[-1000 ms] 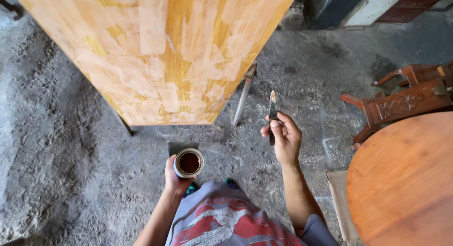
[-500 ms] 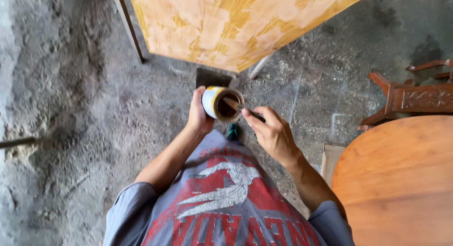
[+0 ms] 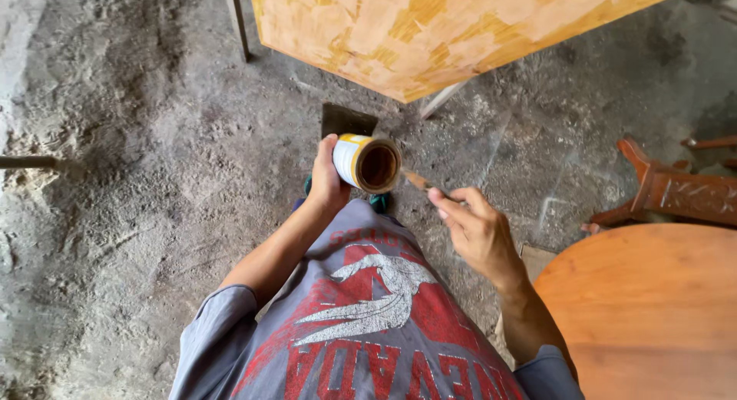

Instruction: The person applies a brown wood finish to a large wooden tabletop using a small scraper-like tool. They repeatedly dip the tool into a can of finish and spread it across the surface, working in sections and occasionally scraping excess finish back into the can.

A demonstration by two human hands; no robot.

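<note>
- Left hand [image 3: 326, 186] is wrapped around the side of a small white-and-yellow tin can [image 3: 366, 163], fingers closed on its wall; the can is tipped over so its open mouth faces toward the person's right, dark brown inside.
- Right hand [image 3: 477, 233] pinches the handle of a thin brush [image 3: 418, 182] between thumb and fingertips, the other fingers curled loosely.
- Key relation: the brush's long axis runs from the right hand up and leftward, pointing straight at the can's mouth; its tip sits at the rim (whether it is inside the opening cannot be told).
- The can lies left of and slightly above the right hand, near but apart from it; the brush bridges the gap between them.
- Surroundings: a pale plywood panel [image 3: 430, 31] stands ahead, above the can; a round wooden tabletop [image 3: 652, 308] lies to the right; a carved wooden chair part [image 3: 675, 193] beyond it; rough concrete floor [image 3: 138, 177] below.
</note>
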